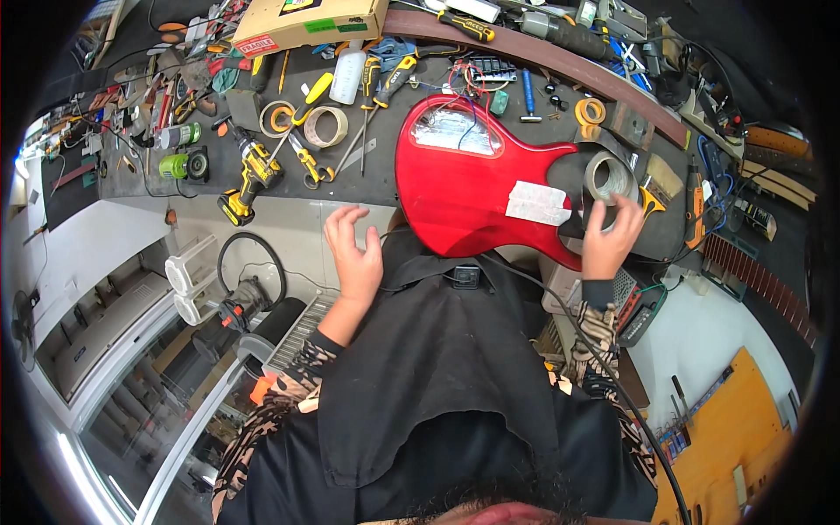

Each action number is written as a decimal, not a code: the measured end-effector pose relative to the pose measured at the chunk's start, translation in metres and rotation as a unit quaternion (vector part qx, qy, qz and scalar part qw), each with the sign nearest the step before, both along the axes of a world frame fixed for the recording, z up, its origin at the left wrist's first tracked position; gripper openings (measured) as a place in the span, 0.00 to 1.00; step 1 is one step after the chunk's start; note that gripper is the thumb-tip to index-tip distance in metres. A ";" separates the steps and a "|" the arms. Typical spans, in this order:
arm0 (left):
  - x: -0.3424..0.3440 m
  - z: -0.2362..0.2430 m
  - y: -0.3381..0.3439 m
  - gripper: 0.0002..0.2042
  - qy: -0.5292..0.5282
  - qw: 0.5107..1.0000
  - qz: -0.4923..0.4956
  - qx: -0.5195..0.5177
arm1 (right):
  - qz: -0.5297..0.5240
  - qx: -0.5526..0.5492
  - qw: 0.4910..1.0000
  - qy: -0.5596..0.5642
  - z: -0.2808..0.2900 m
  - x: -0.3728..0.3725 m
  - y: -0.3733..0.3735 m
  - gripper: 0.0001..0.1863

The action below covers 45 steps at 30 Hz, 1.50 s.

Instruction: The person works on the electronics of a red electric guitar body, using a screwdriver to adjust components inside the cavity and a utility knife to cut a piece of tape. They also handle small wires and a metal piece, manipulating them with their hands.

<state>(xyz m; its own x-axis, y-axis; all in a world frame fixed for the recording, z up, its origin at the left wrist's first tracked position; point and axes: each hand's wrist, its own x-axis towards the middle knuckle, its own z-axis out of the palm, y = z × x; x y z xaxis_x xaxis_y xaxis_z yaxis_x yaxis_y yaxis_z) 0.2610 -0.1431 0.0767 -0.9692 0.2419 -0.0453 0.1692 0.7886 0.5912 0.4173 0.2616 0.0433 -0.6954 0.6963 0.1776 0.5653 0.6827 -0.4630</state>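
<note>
And here's the red guitar [455, 197] at the table's [350, 188] near edge, between the hands! The left hand [357, 258] hangs off its left side, short of that edge, fingers loosely curled and spread. The right hand [612, 236] sits just beside the near horn, fingers parted at the tape roll [616, 178]; gripping or not, I can't tell. The long axis runs left to right, horns pointing right, that end slightly nearer. A blue wire [473, 112] crosses the foil-lined cavity [446, 131]. Far edge: a box [311, 24], contents hidden.
</note>
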 end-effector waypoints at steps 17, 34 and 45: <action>-0.116 -0.013 0.007 0.05 -0.025 0.990 -0.033 0.135 | 0.192 -0.104 0.916 -0.337 -0.037 -0.094 0.138 0.43; 0.017 0.039 -0.069 0.05 -0.100 0.975 0.043 0.194 | 0.224 -0.077 0.970 0.048 -0.014 -0.081 0.135 0.06; 0.014 0.052 -0.123 0.04 -0.094 0.958 0.075 0.260 | 0.212 -0.076 0.974 -0.007 -0.019 -0.079 0.109 0.12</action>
